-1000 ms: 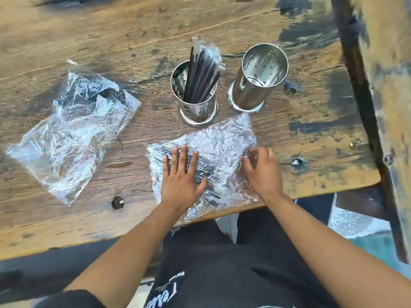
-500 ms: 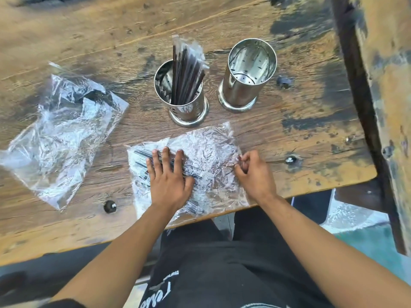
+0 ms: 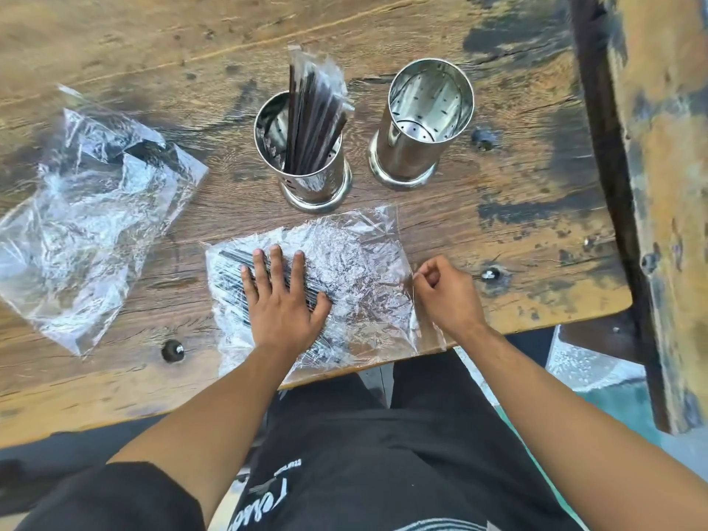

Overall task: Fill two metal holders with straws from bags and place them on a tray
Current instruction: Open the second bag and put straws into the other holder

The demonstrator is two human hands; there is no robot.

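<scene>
My right hand (image 3: 446, 291) has slid off the bag (image 3: 344, 270) to its right edge, fingers pinching the plastic; my left hand (image 3: 281, 297) presses flat, fingers spread, on the straws (image 3: 233, 262).

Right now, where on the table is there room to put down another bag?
Bare wood lies behind the two holders, and right of the empty one. The near edge is crowded: the straw bag under both hands, and the empty bag on the left.

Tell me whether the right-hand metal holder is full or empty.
Empty: the right holder shows its bare perforated bottom, no straws inside.
</scene>
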